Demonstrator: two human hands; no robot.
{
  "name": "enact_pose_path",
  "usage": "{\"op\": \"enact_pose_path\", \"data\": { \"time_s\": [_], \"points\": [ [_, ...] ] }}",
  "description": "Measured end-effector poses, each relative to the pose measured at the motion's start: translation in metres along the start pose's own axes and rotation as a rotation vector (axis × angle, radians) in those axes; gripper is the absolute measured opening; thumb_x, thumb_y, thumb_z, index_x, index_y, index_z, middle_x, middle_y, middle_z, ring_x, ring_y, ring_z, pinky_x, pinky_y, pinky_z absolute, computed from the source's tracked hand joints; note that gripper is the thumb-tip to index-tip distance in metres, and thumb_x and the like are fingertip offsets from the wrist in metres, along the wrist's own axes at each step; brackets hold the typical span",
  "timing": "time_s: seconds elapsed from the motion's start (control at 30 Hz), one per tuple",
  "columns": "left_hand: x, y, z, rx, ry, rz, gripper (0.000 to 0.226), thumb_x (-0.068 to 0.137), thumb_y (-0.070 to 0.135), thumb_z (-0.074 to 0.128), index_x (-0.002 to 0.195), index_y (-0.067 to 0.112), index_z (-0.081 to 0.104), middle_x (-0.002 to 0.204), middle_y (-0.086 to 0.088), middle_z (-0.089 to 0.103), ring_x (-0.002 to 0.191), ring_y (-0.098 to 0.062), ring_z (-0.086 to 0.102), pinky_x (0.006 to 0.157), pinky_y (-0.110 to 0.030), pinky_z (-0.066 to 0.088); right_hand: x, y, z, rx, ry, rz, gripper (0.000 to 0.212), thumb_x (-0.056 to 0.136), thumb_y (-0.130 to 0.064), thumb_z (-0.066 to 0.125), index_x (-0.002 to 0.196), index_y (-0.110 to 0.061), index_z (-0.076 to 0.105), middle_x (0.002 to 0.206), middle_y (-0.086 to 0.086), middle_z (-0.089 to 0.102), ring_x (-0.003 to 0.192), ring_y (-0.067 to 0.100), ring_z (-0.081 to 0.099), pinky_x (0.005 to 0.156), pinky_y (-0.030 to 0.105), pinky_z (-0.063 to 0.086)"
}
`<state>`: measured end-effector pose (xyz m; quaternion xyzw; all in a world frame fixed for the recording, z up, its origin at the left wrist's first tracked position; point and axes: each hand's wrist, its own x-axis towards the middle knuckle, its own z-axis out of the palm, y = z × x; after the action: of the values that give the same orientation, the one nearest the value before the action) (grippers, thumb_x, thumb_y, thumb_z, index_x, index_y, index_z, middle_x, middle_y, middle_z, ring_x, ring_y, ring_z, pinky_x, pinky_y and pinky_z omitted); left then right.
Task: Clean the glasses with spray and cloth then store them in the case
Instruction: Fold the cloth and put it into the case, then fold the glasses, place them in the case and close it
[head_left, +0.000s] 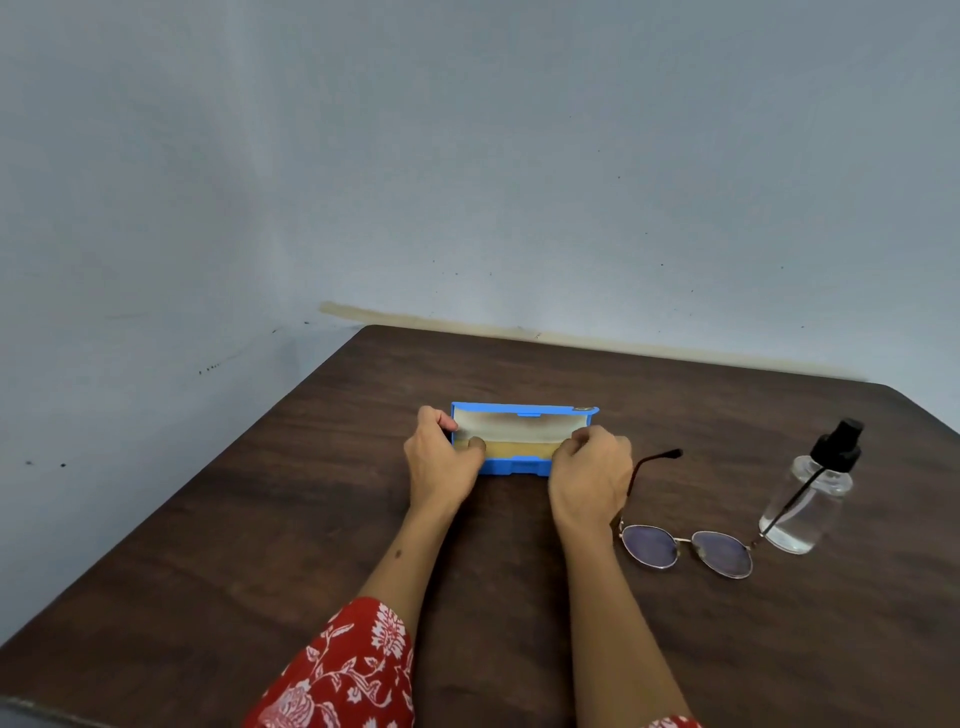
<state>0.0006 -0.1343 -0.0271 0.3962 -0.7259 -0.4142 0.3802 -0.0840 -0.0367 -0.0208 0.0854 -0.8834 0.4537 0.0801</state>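
A blue glasses case (524, 415) lies open in the middle of the dark wooden table (260, 519), its lid standing up and a pale yellowish lining or cloth showing inside. My left hand (441, 462) grips the case's left end, thumb on the inside. My right hand (589, 475) holds the right end, fingers curled over it. Round metal-framed glasses (685, 548) lie unfolded on the table to the right of my right wrist, one dark temple tip reaching toward the case. A clear spray bottle (810, 499) with a black pump stands further right.
The table's far edge meets a grey wall (467, 156). Its left edge runs diagonally toward me. A red floral sleeve (337, 670) covers my left upper arm at the bottom of the view.
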Motion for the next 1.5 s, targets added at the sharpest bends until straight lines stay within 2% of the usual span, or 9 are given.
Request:
{"op": "enact_pose_path", "data": {
  "time_s": [0.4,0.57,0.7,0.77,0.87,0.97,1.13,1.27,1.5],
  "points": [
    [-0.023,0.0,-0.002,-0.15,0.194,0.105,0.045,0.077,0.012,0.067,0.115,0.006,0.045,0.128,-0.009,0.052,0.119,-0.023,0.049,0.093,-0.024,0.036,-0.06,-0.007,-0.005,0.027,0.057,-0.214,0.059,0.086,0.001,0.046,0.142,0.002,0.029,0.149,0.021,0.027,0.132,0.035,0.034,0.106,0.039,0.03],
    [-0.048,0.008,-0.002,-0.189,0.295,0.258,0.04,0.086,0.01,0.057,0.121,0.0,0.044,0.127,-0.014,0.052,0.12,-0.025,0.05,0.1,-0.029,0.038,-0.082,-0.009,-0.029,0.163,0.134,-0.406,0.043,0.081,0.003,0.05,0.124,-0.003,0.052,0.12,0.015,0.056,0.104,0.033,0.058,0.078,0.038,0.049],
    [-0.068,0.02,0.001,-0.261,0.263,0.334,0.046,0.083,0.033,0.046,0.12,0.006,0.045,0.127,-0.007,0.053,0.114,-0.015,0.05,0.096,-0.027,0.041,-0.09,-0.007,-0.063,0.363,0.361,-0.629,0.031,0.078,-0.008,0.041,0.097,-0.007,0.066,0.095,0.003,0.066,0.08,0.021,0.065,0.065,0.027,0.049],
    [-0.075,0.024,0.005,-0.242,0.226,0.377,0.035,0.085,0.028,0.049,0.114,0.007,0.05,0.117,-0.005,0.057,0.107,-0.015,0.054,0.091,-0.024,0.042,-0.088,0.001,-0.083,0.389,0.453,-0.668,0.028,0.077,-0.007,0.042,0.084,-0.009,0.069,0.084,-0.001,0.068,0.069,0.016,0.064,0.06,0.025,0.048],
    [-0.085,0.03,0.012,-0.228,0.086,0.345,0.014,0.085,0.007,0.058,0.099,0.006,0.058,0.096,0.001,0.061,0.089,-0.015,0.059,0.073,-0.01,0.045,-0.081,0.018,-0.118,0.319,0.493,-0.479,0.026,0.075,-0.013,0.044,0.072,-0.018,0.069,0.07,-0.003,0.067,0.058,0.018,0.061,0.052,0.029,0.042],
    [-0.095,0.032,0.022,-0.273,-0.081,0.194,0.013,0.081,0.003,0.063,0.09,0.01,0.057,0.087,0.004,0.063,0.077,-0.01,0.06,0.064,-0.002,0.044,-0.067,0.04,-0.151,0.177,0.326,-0.13,0.023,0.079,-0.01,0.047,0.077,-0.019,0.069,0.077,0.007,0.068,0.075,0.032,0.06,0.062,0.029,0.035],
    [-0.104,0.035,0.037,-0.225,-0.27,0.073,0.02,0.075,0.01,0.074,0.083,0.021,0.058,0.088,0.004,0.066,0.081,-0.01,0.063,0.077,-0.019,0.051,-0.032,0.081,-0.174,0.065,0.04,0.157,0.028,0.086,-0.013,0.053,0.112,-0.012,0.062,0.114,0.019,0.061,0.107,0.039,0.053,0.085,0.037,0.042],
    [-0.109,0.04,0.047,-0.14,-0.348,0.079,0.026,0.071,0.012,0.079,0.088,0.018,0.061,0.089,0.004,0.066,0.081,-0.009,0.063,0.078,-0.02,0.051,-0.006,0.097,-0.165,0.104,-0.121,0.221,0.038,0.08,-0.016,0.06,0.118,-0.012,0.059,0.117,0.017,0.061,0.11,0.033,0.056,0.093,0.035,0.045],
    [-0.103,0.041,0.045,-0.046,-0.369,0.142,0.015,0.074,0.009,0.077,0.083,0.017,0.067,0.087,0.001,0.069,0.079,-0.006,0.062,0.073,-0.015,0.048,0.007,0.1,-0.152,0.07,-0.074,0.168,0.024,0.082,-0.009,0.057,0.102,-0.016,0.069,0.113,0.013,0.064,0.11,0.032,0.055,0.09,0.031,0.043]
  ]
}}
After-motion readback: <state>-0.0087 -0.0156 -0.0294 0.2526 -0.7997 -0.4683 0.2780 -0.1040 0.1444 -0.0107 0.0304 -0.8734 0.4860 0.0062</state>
